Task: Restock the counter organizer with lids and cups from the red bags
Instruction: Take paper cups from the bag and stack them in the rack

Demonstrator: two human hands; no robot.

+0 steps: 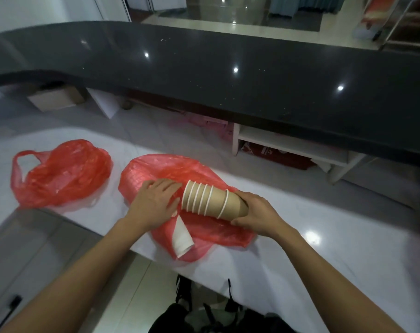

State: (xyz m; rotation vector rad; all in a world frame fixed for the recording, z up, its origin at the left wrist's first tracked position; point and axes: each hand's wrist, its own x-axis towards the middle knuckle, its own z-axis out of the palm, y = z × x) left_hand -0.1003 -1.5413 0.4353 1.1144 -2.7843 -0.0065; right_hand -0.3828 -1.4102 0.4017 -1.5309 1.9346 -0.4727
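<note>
We saw a dark counter (228, 75) curving above a white shelf (288, 145), and a cardboard box (55, 98) lay on the floor beyond our white table (324, 248).

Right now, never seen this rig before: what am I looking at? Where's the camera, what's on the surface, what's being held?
No machine here: a person works with bare hands, and the single picture comes from a wide-angle camera worn on their head, looking forward and down. The right hand grips the narrow end of a nested stack of brown paper cups, lying on its side. The left hand rests on the nearer red bag, which lies on the white table; a white cup shows through it. A second red bag lies to the left. A dark counter runs behind. No organizer is in view.
</note>
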